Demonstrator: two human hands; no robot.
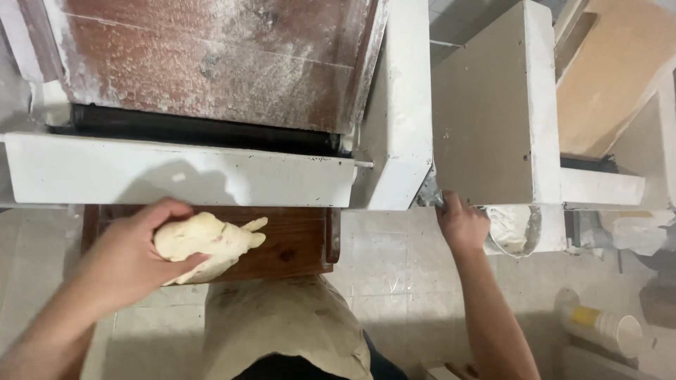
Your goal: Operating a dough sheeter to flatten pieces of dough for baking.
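Head view: pale, lumpy dough (204, 243)

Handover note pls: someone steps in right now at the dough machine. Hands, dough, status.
Left hand: fingers wrapped around the pale dough lump, which rests on the lower wooden tray.
Right hand: gripping the edge under the machine's white side housing, beside a floury round container.
Done: dough lies below the black roller.
Left: dough is thick and uneven, not a flat sheet yet. Floured upper board carries no dough.
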